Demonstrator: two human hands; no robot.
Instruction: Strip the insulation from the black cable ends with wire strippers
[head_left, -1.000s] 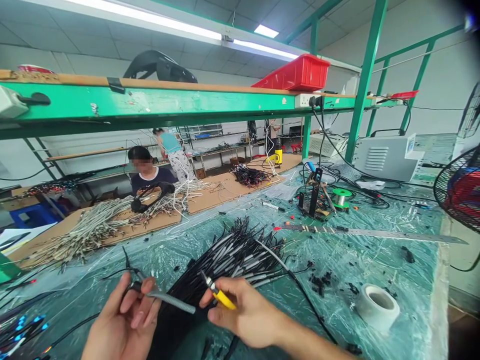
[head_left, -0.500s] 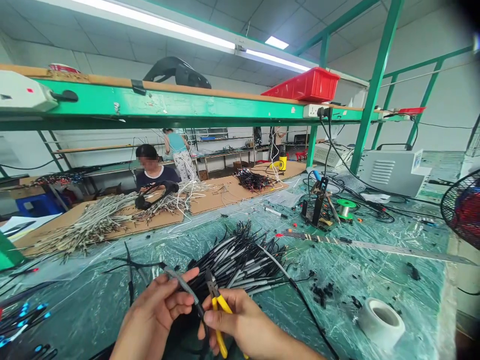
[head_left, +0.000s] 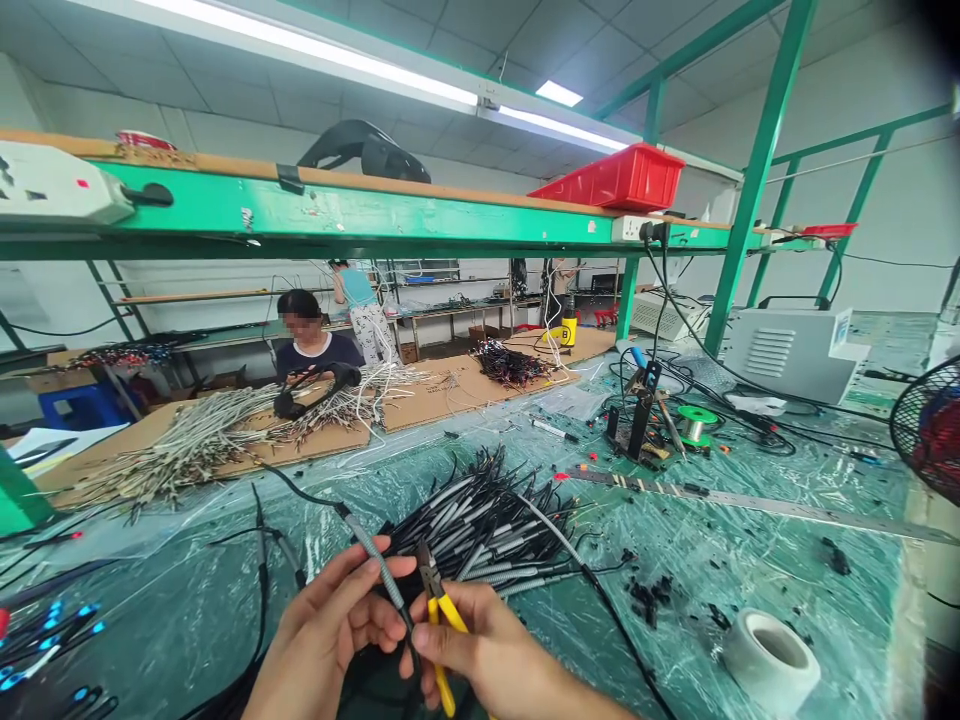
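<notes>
Between the thumb and fingers of my left hand runs a black cable with a grey ribbed sleeve. Its upper end reaches away to the upper left. My right hand is wrapped round yellow-handled cutting pliers, jaws pointing up. The right thumb and fingertips also meet the cable's lower black part, just below the sleeve. Behind both hands lies a heap of black cables with grey sleeves. A few more black cables lie left of my left hand.
A steel ruler, a solder spool on a stand, and a tape roll are on the right. Pale cables lie on cardboard at back left. A green shelf crosses overhead. A person sits opposite.
The sleeved cable in my left hand has tilted more upright, its far end swinging up. My right hand still holds the pliers beside it. The view has shifted slightly.
</notes>
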